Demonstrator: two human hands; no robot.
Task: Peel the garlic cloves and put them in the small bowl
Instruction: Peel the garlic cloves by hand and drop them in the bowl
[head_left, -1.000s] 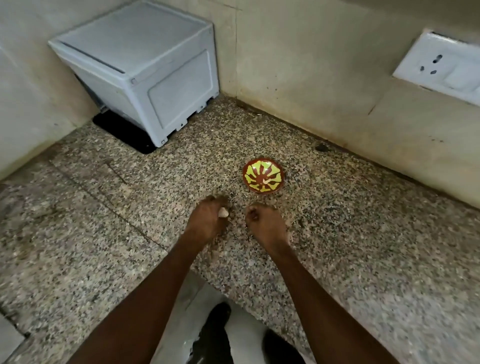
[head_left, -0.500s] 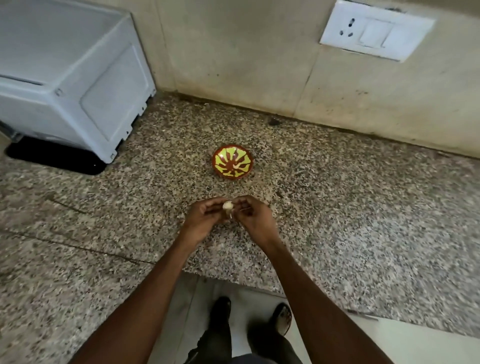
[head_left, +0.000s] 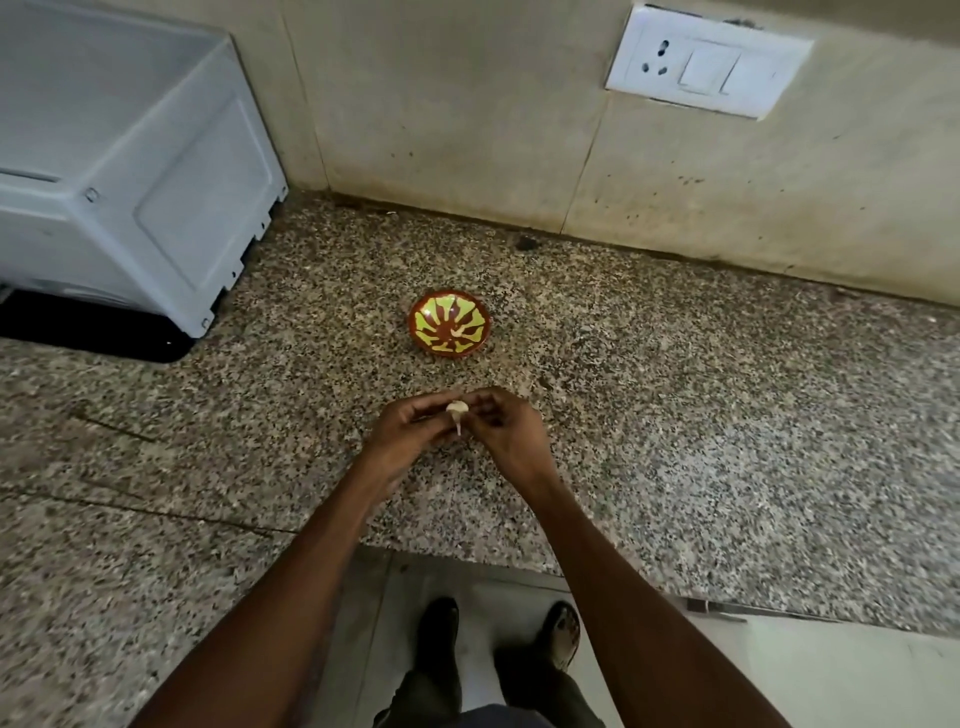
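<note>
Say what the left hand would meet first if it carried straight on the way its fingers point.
Almost at once the right hand: the left hand points rightward at it, both pinching the pale garlic clove between them. The small red-and-yellow patterned bowl sits farther back, off that line.

A single wide-angle view looks from the person's head, forward and steeply down over the speckled granite bench (head_left: 675, 415). It faces the beige tiled wall (head_left: 467, 104) at the far edge, where straight lines bow near the corners. Both forearms reach in from the bottom, and the floor and shoes show directly below, close to the lens.
</note>
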